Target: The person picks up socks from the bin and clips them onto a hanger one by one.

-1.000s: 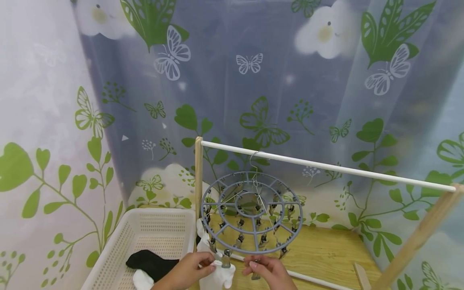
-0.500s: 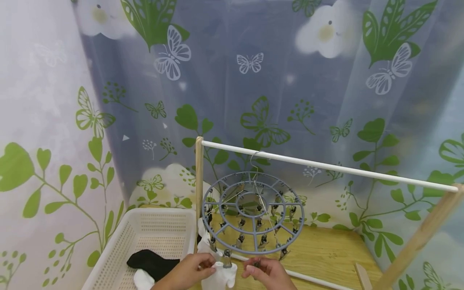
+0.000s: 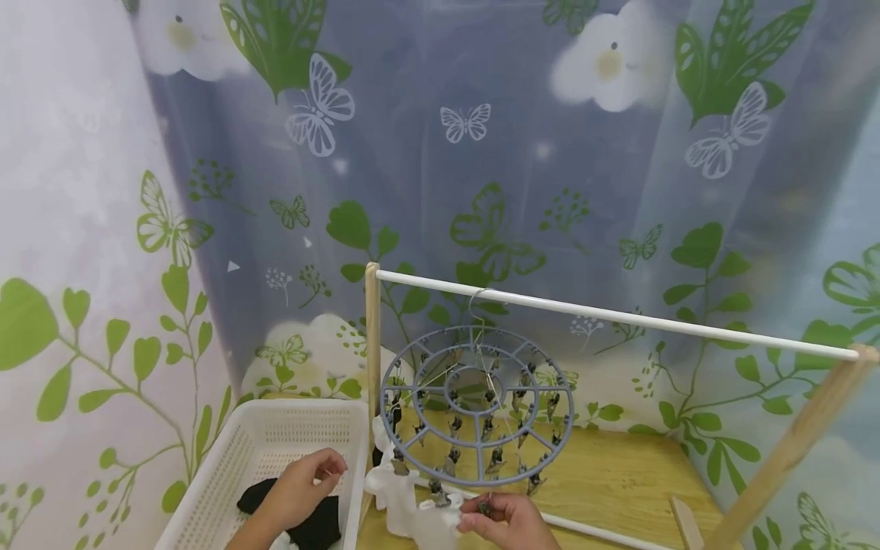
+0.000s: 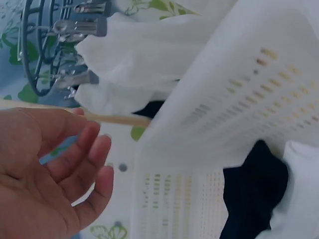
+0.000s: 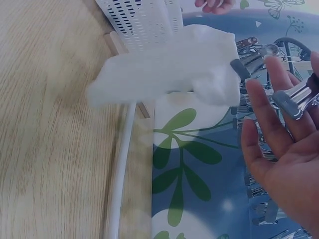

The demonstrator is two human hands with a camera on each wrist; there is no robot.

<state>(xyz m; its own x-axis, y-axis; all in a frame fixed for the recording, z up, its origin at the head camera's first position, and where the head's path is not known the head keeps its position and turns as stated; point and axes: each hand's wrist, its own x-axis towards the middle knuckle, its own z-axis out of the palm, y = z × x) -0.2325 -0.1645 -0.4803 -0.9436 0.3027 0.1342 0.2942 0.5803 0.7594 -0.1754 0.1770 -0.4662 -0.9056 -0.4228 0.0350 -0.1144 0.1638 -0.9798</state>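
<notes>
My left hand is over the laundry basket, fingers loosely curled around nothing; the left wrist view agrees. Below it lie a black sock and a white sock. At the rack's front, my right hand pinches a metal clip that has no cloth in it. Beside that hand, a white sock hangs from another clip of the round grey hanger. More white cloth hangs from clips farther left.
The hanger hooks over a white rod between wooden posts. A lower white rod runs close above the wooden tabletop. Several bare clips dangle from the hanger's rings. Patterned curtain stands behind.
My left hand has left the hanging white sock and moved left over the basket. The right hand stays by the hanger's front edge with the clip. The white socks have swung slightly.
</notes>
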